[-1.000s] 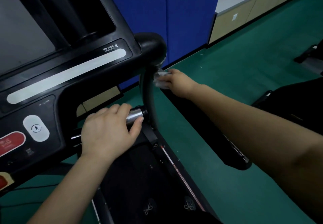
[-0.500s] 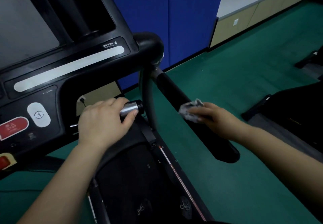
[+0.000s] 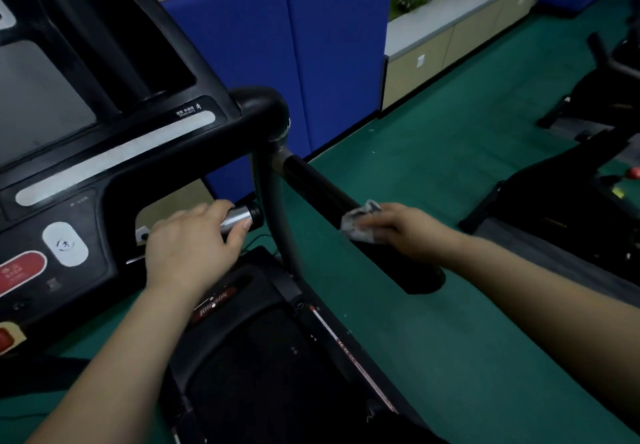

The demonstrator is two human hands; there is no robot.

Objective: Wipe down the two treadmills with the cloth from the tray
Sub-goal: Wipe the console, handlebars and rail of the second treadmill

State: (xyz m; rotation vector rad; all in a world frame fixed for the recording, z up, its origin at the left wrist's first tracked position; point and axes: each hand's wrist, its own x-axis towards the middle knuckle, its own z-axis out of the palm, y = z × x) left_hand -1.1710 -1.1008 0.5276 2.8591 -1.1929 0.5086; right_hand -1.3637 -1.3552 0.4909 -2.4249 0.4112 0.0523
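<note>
A black treadmill fills the left of the view, its console (image 3: 104, 152) tilted toward me. My left hand (image 3: 190, 246) is wrapped around the silver pulse grip (image 3: 239, 216) under the console. My right hand (image 3: 405, 232) presses a crumpled grey-white cloth (image 3: 360, 223) against the treadmill's black right handrail (image 3: 322, 190), a little past the rail's middle. The belt deck (image 3: 263, 357) lies below between my forearms. A second dark treadmill (image 3: 568, 201) stands to the right.
Blue padded partitions (image 3: 294, 45) rise behind the console. A low beige cabinet with a grey top (image 3: 450, 38) runs along the back right. Green floor (image 3: 433, 357) lies between the two machines. More dark exercise equipment (image 3: 609, 73) stands at the far right.
My right hand slid the cloth down the handrail, from beside the console joint to past mid-rail, and has held about there for the last half second. My left hand stayed on the silver grip.
</note>
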